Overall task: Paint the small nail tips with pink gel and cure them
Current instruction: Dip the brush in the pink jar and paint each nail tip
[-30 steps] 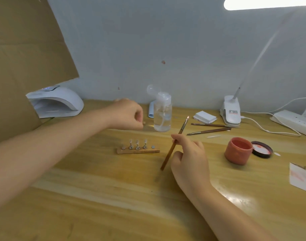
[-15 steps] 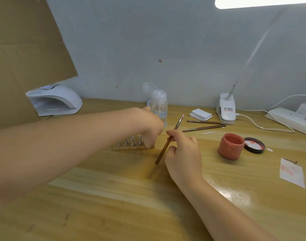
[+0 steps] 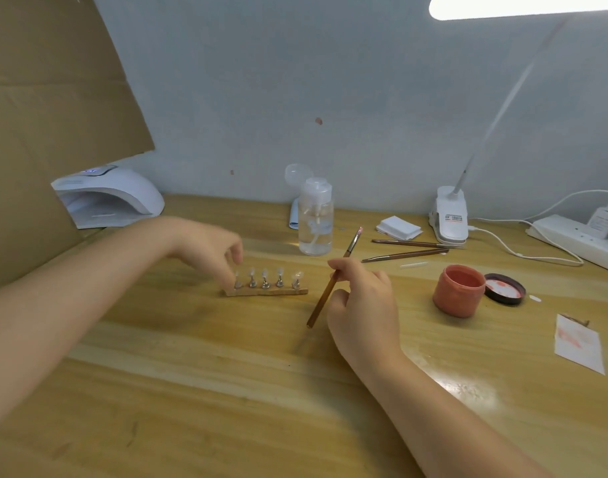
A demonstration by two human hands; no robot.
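A small wooden strip (image 3: 266,291) in the middle of the desk carries several metal stands, each topped with a clear nail tip (image 3: 279,271). My left hand (image 3: 209,248) pinches the leftmost stand (image 3: 237,281) with its fingertips. My right hand (image 3: 361,305) is to the right of the strip and grips a brown-handled brush (image 3: 333,279), whose pink-tipped bristles point up and away. The open pink gel pot (image 3: 458,290) stands further right, with its black lid (image 3: 504,288) beside it. The white curing lamp (image 3: 107,196) sits at the back left.
A clear pump bottle (image 3: 315,222) stands behind the strip. Two more brushes (image 3: 406,249), white pads (image 3: 398,227), a desk lamp base (image 3: 451,219) and a power strip (image 3: 575,241) lie at the back right. A pink-stained paper (image 3: 578,343) is at right. Cardboard (image 3: 44,115) walls the left.
My left hand moved from the right end of the strip to its left end. All the stands on the strip now show, each with a clear tip. My right hand has kept the brush.
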